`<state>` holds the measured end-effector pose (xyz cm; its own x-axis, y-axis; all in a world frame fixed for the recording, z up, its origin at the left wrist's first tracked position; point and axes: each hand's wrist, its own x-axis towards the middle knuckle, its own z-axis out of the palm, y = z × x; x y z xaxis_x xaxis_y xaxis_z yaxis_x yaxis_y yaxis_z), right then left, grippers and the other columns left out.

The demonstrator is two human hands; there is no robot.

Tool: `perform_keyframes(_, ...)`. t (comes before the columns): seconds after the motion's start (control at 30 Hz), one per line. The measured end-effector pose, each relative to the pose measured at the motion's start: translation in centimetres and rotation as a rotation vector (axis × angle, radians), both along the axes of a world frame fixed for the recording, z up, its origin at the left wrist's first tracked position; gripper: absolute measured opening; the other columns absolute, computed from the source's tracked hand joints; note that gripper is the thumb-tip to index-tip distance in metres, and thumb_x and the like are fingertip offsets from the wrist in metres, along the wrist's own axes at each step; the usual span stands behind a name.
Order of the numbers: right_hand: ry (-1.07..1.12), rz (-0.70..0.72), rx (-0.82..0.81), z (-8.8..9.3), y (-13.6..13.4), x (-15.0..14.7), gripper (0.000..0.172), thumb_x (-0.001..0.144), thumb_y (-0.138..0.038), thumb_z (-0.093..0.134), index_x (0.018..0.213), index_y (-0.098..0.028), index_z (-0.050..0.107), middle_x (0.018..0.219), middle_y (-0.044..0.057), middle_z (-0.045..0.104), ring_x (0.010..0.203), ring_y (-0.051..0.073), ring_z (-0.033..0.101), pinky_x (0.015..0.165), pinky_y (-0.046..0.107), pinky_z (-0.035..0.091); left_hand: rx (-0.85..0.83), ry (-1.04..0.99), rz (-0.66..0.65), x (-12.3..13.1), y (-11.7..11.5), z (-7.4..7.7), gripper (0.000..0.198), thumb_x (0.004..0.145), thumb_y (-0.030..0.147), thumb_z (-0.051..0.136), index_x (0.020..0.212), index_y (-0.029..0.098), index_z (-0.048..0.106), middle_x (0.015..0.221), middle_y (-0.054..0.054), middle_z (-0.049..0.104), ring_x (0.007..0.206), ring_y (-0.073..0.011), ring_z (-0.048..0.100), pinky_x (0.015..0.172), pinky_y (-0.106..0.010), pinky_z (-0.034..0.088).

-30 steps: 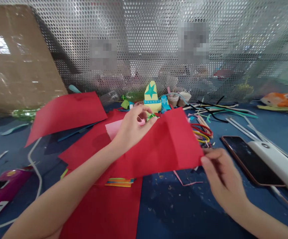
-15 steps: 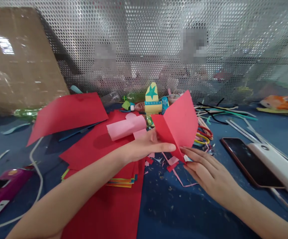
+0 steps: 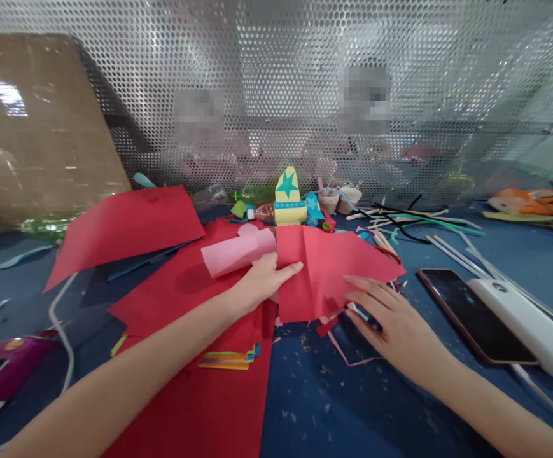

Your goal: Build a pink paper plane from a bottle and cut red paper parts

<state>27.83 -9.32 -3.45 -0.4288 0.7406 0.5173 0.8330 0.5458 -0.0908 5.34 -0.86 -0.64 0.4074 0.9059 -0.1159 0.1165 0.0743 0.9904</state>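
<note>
A folded sheet of red paper (image 3: 331, 270) is opened out, with a crease running down its left part. My left hand (image 3: 259, 283) grips its left side, thumb on top and fingers hidden behind. At the lower right edge, my right hand (image 3: 395, 327) has its fingers stretched out, the fingertips over the paper and the thumb apart below. A pink paper roll (image 3: 240, 251) lies just left of the sheet, above my left hand. Beneath that roll and my left forearm spreads a stack of red paper (image 3: 171, 292), with other colours at its lower edge.
Behind stands a bottle craft with a yellow star-marked fin (image 3: 287, 184). Pipe cleaners (image 3: 410, 219), a phone (image 3: 476, 315) and a white power bank (image 3: 527, 324) lie right. Left are a curved red sheet (image 3: 128, 232), a cardboard panel (image 3: 42, 127) and a purple device (image 3: 9, 375).
The folded red paper has opened from a raised V and come down flatter. My left hand has shifted left with its edge, while my right hand's fingers have spread from their hold.
</note>
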Motion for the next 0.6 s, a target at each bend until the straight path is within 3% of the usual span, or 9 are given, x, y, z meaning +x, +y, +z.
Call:
perform_keyframes(0.13,0.038,-0.137,-0.023,0.2,1.1,1.6,0.023,0.094,-0.025,0.044,0.106,-0.017,0.062,0.115,0.014,0.066,0.107,0.028,0.062,0.091,0.049,0.052,0.095,0.132,0.056,-1.6,-0.2,-0.9,0.035,0.078,0.036,0.065,0.107,0.017,0.066,0.123,-0.011,0.065,0.115,-0.0336,0.059,0.096,-0.046,0.047)
perform_keyframes(0.27,0.015,-0.257,-0.062,0.2,2.5,4.0,0.029,0.093,-0.029,0.041,0.106,-0.015,0.063,0.114,0.014,0.067,0.107,0.030,0.061,0.093,0.051,0.049,0.057,0.097,0.105,-3.0,-1.4,-1.7,0.038,0.079,0.037,0.064,0.109,0.015,0.066,0.124,-0.012,0.065,0.117,-0.0324,0.058,0.098,-0.043,0.044)
perform_keyframes(0.37,-0.026,-0.372,-0.118,0.5,3.8,6.0,0.030,0.093,-0.023,0.038,0.106,-0.014,0.063,0.109,0.015,0.069,0.100,0.031,0.064,0.089,0.052,0.050,-0.056,0.059,0.140,-3.6,-2.4,-2.1,0.040,0.079,0.040,0.065,0.110,0.015,0.065,0.117,-0.012,0.068,0.115,-0.0341,0.059,0.095,-0.045,0.047)
perform_keyframes(0.47,-0.095,-0.458,-0.246,1.1,5.4,7.5,0.029,0.092,-0.015,0.039,0.103,-0.012,0.065,0.103,0.017,0.070,0.092,0.030,0.067,0.082,0.046,0.053,-0.180,0.032,0.089,-3.9,-3.0,-2.1,0.040,0.079,0.038,0.065,0.111,0.014,0.065,0.110,-0.012,0.071,0.110,-0.0357,0.062,0.091,-0.046,0.049)
perform_keyframes(0.6,-0.200,-0.433,-0.471,1.6,8.3,8.2,0.017,0.092,-0.023,0.055,0.105,-0.015,0.064,0.100,0.010,0.069,0.089,0.022,0.067,0.080,0.038,0.054,-0.162,0.070,0.039,-4.1,-3.1,-2.0,0.038,0.078,0.038,0.066,0.108,0.016,0.067,0.109,-0.010,0.072,0.113,-0.0352,0.061,0.088,-0.044,0.051)
